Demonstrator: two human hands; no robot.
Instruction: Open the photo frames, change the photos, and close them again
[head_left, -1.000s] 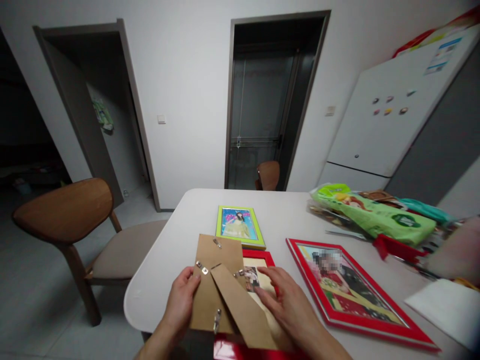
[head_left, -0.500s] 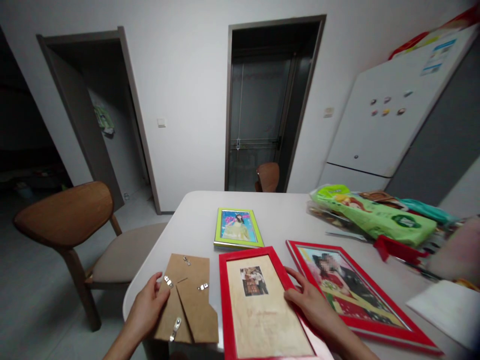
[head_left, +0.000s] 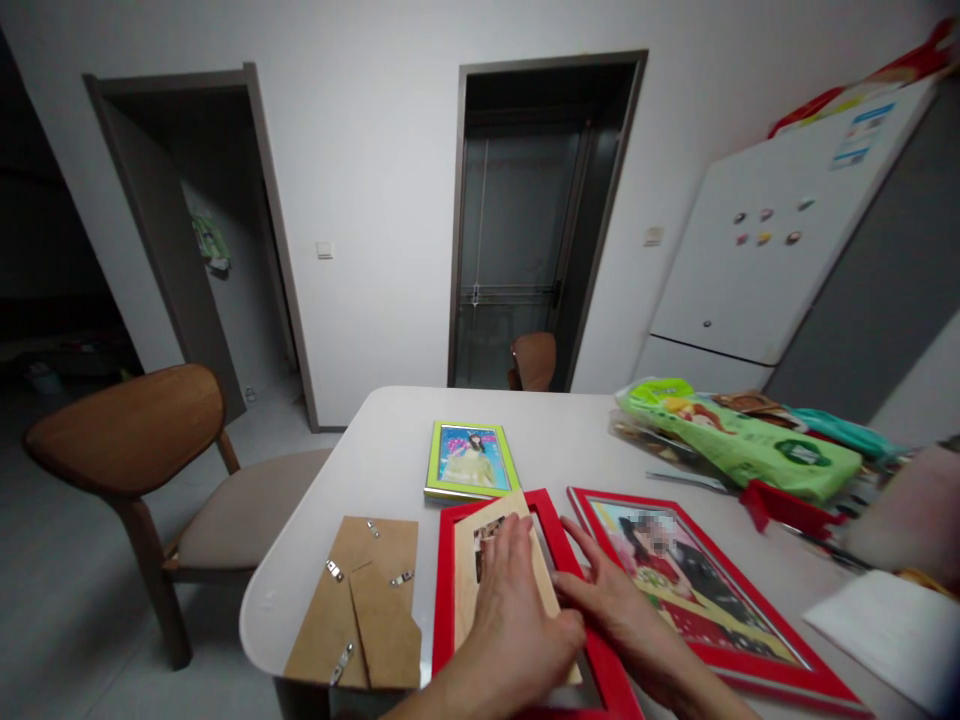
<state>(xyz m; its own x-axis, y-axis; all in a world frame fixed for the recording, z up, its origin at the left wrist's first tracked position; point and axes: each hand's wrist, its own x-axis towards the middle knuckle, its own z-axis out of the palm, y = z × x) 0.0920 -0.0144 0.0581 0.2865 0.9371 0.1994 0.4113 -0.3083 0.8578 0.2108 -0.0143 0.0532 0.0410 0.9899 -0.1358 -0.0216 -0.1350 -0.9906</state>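
A small red picture frame (head_left: 444,600) lies at the near edge of the white table (head_left: 570,430). A beige insert sheet (head_left: 466,590) with a little photo sits skewed in it, its top corner over the frame's upper rail. My left hand (head_left: 517,610) lies flat on this sheet with the fingers stretched out. My right hand (head_left: 611,600) rests beside it, fingers extended along the frame's right rail. The brown cardboard backing board (head_left: 360,610) with its stand flap and metal clips lies loose on the table to the left, and neither hand touches it.
A green-framed picture (head_left: 469,460) lies behind the small frame and a large red framed photo (head_left: 750,640) to its right. A green packet (head_left: 750,440), red-handled tools (head_left: 780,505) and white paper (head_left: 892,625) crowd the right side. A wooden chair (head_left: 127,430) stands at left, a fridge (head_left: 750,270) at right.
My left hand set the backing board down on the table at left, let go of it and crossed onto the insert sheet. The sheet has shifted askew in the frame.
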